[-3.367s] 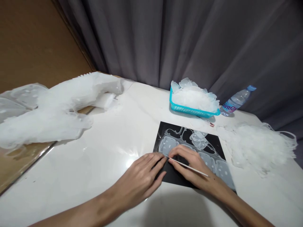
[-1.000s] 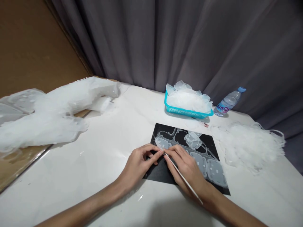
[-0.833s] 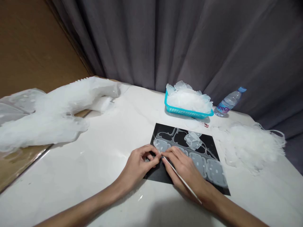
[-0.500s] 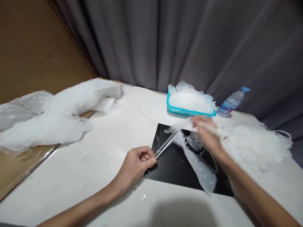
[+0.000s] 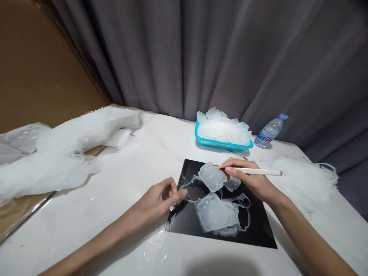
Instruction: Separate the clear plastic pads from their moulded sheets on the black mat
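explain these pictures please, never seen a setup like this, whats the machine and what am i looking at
There is no machine here: a person works with two bare hands. Every picture comes from one camera worn on the head, looking forward and down.

On the white table lies a black sheet with frosted, see-through pieces on it. Behind it stand a turquoise basket heaped with similar-looking pieces and a bottle. Whitish heaps lie at both sides.

The right hand holds a thin white stick, with one frosted piece at its fingertips. The left hand is beside a thin, clear loop; whether it grips it, I can't tell.
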### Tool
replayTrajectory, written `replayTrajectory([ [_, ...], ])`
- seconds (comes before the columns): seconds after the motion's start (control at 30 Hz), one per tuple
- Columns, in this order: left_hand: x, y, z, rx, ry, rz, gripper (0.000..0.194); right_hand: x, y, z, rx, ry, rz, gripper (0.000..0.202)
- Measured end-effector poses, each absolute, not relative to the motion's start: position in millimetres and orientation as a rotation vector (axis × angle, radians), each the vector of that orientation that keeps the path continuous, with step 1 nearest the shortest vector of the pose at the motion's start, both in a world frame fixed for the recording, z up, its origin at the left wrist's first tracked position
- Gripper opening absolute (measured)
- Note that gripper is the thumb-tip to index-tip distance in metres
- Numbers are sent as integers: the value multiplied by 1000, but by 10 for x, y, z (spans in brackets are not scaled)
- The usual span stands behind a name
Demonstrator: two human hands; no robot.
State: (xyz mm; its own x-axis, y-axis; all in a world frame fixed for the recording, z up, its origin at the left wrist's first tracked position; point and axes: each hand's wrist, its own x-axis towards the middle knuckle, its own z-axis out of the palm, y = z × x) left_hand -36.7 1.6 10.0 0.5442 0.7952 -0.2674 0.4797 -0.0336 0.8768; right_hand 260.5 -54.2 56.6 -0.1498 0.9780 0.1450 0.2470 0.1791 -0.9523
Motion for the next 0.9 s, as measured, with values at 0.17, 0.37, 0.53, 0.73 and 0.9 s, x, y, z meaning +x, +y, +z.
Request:
replayTrajectory([
  [0.17,-151,207,255,2221,837,528,53,2588,-494,538,-1133,-1559,1179,19],
  [0.37,78,224,72,2228,598,613,20,2612,-475,498,-1098,-1547,1291,18],
  [0.53,86,235,-29,2096,591,548,27,2630,-450,469,-1096,-1531,1293,19],
  [0.73,97,245,-27,2084,566,573,23,2767,-467,517,-1206,-1686,1224,26],
  [0.9,97,163,70,1997,516,502,24,2869,-497,520,-1275,-1775,916,33],
])
